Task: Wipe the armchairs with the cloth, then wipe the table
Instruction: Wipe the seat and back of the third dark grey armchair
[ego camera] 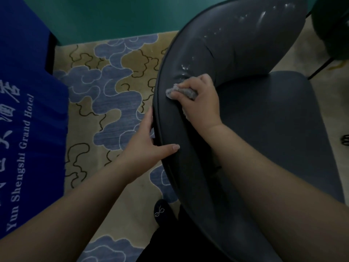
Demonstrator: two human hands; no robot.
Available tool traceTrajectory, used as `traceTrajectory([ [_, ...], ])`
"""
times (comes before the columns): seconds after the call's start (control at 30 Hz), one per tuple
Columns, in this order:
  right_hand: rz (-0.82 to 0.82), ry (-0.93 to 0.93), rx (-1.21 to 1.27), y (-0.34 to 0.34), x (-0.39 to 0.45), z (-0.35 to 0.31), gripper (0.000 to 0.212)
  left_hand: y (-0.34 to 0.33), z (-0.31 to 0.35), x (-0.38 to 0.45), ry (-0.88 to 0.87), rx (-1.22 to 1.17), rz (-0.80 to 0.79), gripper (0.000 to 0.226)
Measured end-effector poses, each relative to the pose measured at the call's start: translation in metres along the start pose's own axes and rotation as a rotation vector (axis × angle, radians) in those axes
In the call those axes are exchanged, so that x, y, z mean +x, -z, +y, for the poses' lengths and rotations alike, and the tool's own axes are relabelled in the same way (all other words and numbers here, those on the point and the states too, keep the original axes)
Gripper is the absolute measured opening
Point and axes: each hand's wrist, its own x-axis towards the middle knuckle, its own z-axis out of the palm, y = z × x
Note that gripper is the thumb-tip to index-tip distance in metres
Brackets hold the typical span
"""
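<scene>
A dark grey leather armchair (pixel 236 44) fills the right half of the view, its curved backrest running from top right down to the bottom centre. My right hand (pixel 200 99) presses a bunched grey cloth (pixel 186 91) against the inner face of the backrest. Wet streaks shine on the leather above the cloth. My left hand (pixel 149 140) grips the backrest's outer edge, thumb lying over the top, fingers behind it. The seat cushion (pixel 279 129) lies to the right of my right arm.
A blue cloth cover (pixel 28 91) printed with hotel lettering hangs at the left. Patterned beige and blue carpet (pixel 105 95) covers the floor between it and the chair. A teal wall (pixel 113 16) runs behind. My dark shoe (pixel 160 210) stands by the chair. Thin black legs (pixel 321 67) of other furniture show at right.
</scene>
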Motion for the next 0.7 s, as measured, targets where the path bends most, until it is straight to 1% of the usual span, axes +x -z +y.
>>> traceTrajectory([
  [0.07,-0.02,-0.002,0.027,0.007,-0.023,0.004,0.016,0.004,0.003,0.007,0.002,0.012,0.002,0.09],
  [0.13,-0.075,0.032,0.036,0.018,-0.056,0.01,0.017,0.008,0.006,0.012,0.011,0.033,0.01,0.092],
  [0.2,-0.114,0.065,0.055,0.022,-0.071,0.013,0.016,0.01,0.01,0.015,0.021,0.069,0.021,0.096],
  [0.27,-0.139,0.093,0.023,0.017,-0.049,0.007,0.015,0.01,0.012,0.015,0.033,0.076,0.026,0.094],
  [0.33,-0.105,0.116,-0.061,0.006,-0.006,-0.001,0.017,0.009,0.014,0.018,0.05,0.087,0.029,0.094],
  [0.4,-0.044,0.086,-0.1,-0.004,0.044,-0.004,0.02,0.009,0.018,0.024,0.078,0.097,0.046,0.096],
  [0.47,-0.023,0.047,-0.075,-0.008,0.069,-0.003,0.02,0.009,0.021,0.031,0.103,0.11,0.067,0.104],
  [0.53,-0.025,0.024,-0.052,-0.005,0.056,0.001,0.016,0.01,0.023,0.038,0.114,0.135,0.089,0.111],
  [0.6,-0.044,-0.008,-0.013,0.003,0.019,0.01,0.013,0.01,0.026,0.043,0.104,0.147,0.091,0.112],
  [0.67,-0.049,0.038,-0.015,0.011,-0.01,0.017,0.015,0.012,0.028,0.05,0.088,0.184,0.077,0.112],
  [0.7,-0.048,0.055,-0.029,0.01,-0.008,0.018,0.017,0.014,0.029,0.054,0.088,0.193,0.07,0.112],
])
